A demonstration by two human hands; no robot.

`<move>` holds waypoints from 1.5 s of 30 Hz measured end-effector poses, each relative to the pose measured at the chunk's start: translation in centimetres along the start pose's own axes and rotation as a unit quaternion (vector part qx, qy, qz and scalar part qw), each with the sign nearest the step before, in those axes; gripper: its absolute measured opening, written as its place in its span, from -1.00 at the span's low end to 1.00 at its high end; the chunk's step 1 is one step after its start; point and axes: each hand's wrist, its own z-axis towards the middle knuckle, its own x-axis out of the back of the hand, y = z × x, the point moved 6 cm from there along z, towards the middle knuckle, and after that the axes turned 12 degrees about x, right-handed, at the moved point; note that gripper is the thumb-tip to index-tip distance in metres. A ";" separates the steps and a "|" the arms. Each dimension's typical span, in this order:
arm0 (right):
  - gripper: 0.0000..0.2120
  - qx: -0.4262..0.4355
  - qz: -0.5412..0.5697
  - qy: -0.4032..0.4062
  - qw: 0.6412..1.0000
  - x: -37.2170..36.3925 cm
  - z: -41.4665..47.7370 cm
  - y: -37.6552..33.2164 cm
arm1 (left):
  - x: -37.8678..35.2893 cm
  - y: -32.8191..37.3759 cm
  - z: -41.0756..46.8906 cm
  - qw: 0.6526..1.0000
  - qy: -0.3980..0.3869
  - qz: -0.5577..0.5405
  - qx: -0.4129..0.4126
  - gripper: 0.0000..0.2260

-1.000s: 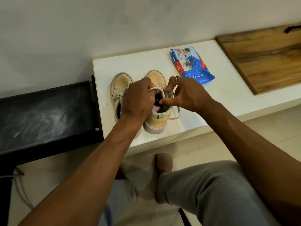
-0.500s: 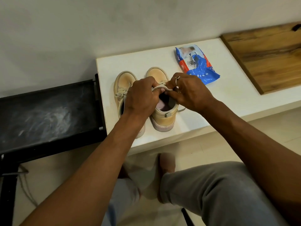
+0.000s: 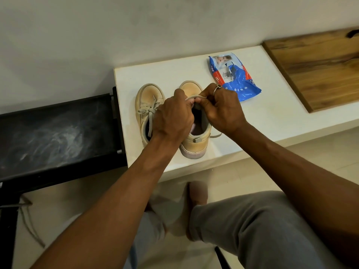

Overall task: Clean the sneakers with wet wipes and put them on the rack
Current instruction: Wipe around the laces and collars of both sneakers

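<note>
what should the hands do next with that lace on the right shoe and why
Probably finish the lace and let go, then reach for the blue wet wipes pack. Both the left hand and right hand pinch the beige lace of the right tan sneaker; no wipe is out.

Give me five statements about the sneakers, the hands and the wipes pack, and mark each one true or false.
1. Both hands, left hand and right hand, pinch the lace of the right-side sneaker. True.
2. The wipes pack lies on the black rack. False: it lies on the white ledge.
3. The left-side sneaker stands on the ledge. True.
4. A wipe is in the right hand. False: only the lace.
5. The right hand wears a ring. True.
</note>
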 end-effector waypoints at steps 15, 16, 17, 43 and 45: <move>-0.44 -0.194 0.123 -0.169 0.958 0.5 -0.4 3.0 | 0.2 0.1 0.4 0.988 -0.080 0.131 -0.025 -0.50; -0.40 -0.205 0.120 -0.182 0.954 0.5 -0.4 3.1 | 0.2 0.0 0.5 0.984 -0.081 0.156 -0.020 -0.47; -0.38 -0.213 0.112 -0.195 0.951 0.5 -0.4 3.1 | 0.2 -0.2 0.6 0.981 -0.086 0.176 -0.014 -0.45; -0.38 -0.111 0.061 -0.086 0.988 3.3 2.3 -1.4 | 4.5 0.6 1.0 0.985 0.040 -0.167 -0.022 -0.53; -0.44 -0.113 0.118 -0.025 0.986 4.2 2.6 -1.8 | 4.4 0.4 1.1 0.980 0.038 -0.193 -0.024 -0.54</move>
